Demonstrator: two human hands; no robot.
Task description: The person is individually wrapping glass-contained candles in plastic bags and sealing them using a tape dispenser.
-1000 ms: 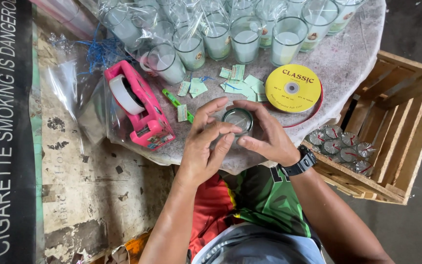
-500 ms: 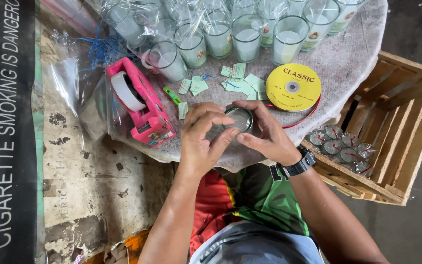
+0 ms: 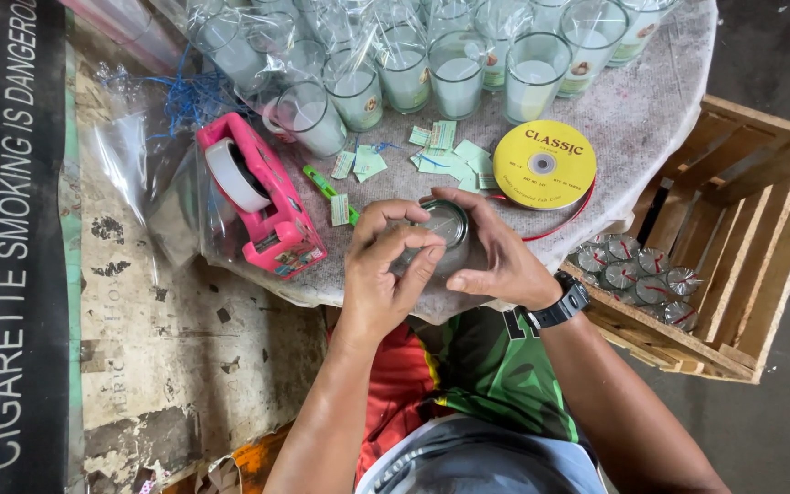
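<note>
Your left hand (image 3: 386, 265) and right hand (image 3: 496, 256) are both closed around a small clear glass jar (image 3: 443, 224) held just above the near edge of the round cloth-covered table (image 3: 651, 110). Your left fingers (image 3: 404, 240) curl over its left side and rim, while your right fingers wrap it from the right, thumb underneath. You wear a black wristwatch (image 3: 561, 306) on your right wrist. Just beyond the jar lie small green paper labels (image 3: 450, 157), and a yellow ribbon spool (image 3: 544, 165) sits near your right hand. A pink tape dispenser (image 3: 258, 197) rests to the left of your left hand. Wax-filled glasses (image 3: 457, 73) wrapped in clear film stand along the far side. A wooden crate (image 3: 752, 229) to the right holds wrapped round pieces (image 3: 637, 274)
</note>
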